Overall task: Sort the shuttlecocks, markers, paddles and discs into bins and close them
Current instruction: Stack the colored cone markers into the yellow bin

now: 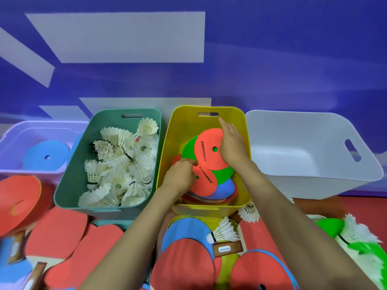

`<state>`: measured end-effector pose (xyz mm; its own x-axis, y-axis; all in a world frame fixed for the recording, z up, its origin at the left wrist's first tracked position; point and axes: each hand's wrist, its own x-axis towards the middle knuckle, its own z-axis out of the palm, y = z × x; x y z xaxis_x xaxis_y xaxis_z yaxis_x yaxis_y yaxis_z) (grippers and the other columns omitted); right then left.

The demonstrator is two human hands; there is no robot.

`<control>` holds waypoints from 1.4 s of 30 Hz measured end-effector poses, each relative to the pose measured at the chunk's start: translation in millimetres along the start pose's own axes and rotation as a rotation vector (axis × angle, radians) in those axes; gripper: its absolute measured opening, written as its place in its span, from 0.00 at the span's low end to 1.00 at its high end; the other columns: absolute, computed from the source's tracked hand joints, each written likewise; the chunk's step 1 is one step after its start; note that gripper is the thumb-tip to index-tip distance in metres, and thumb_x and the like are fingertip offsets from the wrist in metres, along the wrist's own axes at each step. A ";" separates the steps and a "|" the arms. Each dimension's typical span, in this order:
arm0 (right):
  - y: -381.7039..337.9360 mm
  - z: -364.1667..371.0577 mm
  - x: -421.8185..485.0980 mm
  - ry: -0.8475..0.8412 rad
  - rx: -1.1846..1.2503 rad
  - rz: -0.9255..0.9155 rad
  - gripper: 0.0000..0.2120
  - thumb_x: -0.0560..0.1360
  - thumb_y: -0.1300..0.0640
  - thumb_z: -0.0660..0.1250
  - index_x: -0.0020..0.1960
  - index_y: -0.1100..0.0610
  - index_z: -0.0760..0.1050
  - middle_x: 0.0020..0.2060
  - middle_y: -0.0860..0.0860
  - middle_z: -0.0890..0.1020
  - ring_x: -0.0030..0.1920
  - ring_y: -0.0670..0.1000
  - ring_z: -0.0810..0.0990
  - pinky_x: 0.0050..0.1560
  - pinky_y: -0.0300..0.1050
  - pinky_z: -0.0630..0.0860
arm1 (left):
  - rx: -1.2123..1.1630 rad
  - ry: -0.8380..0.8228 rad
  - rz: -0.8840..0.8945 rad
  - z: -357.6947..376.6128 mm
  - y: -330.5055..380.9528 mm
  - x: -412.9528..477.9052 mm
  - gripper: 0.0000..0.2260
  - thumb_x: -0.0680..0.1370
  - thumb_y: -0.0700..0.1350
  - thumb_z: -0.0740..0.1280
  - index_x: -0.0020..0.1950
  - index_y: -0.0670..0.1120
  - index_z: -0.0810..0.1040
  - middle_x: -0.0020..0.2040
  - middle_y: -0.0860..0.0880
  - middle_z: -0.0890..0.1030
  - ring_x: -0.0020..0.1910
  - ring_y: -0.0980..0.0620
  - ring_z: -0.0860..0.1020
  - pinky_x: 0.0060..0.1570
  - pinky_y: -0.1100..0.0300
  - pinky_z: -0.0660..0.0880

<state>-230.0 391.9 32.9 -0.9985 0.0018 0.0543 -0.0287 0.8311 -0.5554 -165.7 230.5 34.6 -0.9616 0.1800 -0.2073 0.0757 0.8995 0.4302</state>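
Fingers (pixel 189 163) of left hand (pixel 179 177), tips out of sight among the discs (pixel 206 183)

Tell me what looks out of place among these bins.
A blue disc sits in the lavender bin, though the discs are piled in the yellow bin. A shuttlecock lies loose just in front of it, outside the green bin holding the rest.

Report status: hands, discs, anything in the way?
Left hand pinches lower orange flat disc; right hand flat on upper orange flat disc, inside yellow plastic bin. White feather shuttlecock loose beside bin.
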 end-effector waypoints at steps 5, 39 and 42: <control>5.1 -16.1 -42.2 0.080 0.026 -0.129 0.27 0.75 0.66 0.62 0.72 0.59 0.61 0.68 0.57 0.69 0.68 0.57 0.65 0.70 0.50 0.62 | -0.072 0.161 -0.015 4.4 20.0 -21.2 0.17 0.77 0.42 0.63 0.66 0.48 0.72 0.64 0.46 0.74 0.64 0.45 0.70 0.59 0.51 0.70; 167.7 15.5 -323.3 -0.223 -0.137 0.191 0.22 0.73 0.57 0.67 0.65 0.61 0.67 0.64 0.56 0.68 0.66 0.57 0.65 0.65 0.46 0.63 | -0.449 0.072 -0.322 200.2 87.8 -189.7 0.11 0.75 0.34 0.64 0.58 0.39 0.75 0.51 0.42 0.79 0.51 0.43 0.77 0.43 0.60 0.65; 165.6 17.5 -322.8 -0.184 -0.036 0.219 0.26 0.71 0.63 0.67 0.68 0.60 0.64 0.64 0.57 0.69 0.66 0.58 0.65 0.65 0.47 0.63 | -0.555 0.069 -0.262 192.0 90.3 -192.5 0.07 0.74 0.32 0.64 0.46 0.43 0.77 0.39 0.52 0.76 0.41 0.50 0.74 0.36 0.63 0.64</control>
<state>86.7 519.2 -91.1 -0.9724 0.0855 -0.2171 0.1873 0.8409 -0.5077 77.0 353.5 -55.4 -0.9459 -0.0617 -0.3184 -0.2959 0.5660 0.7695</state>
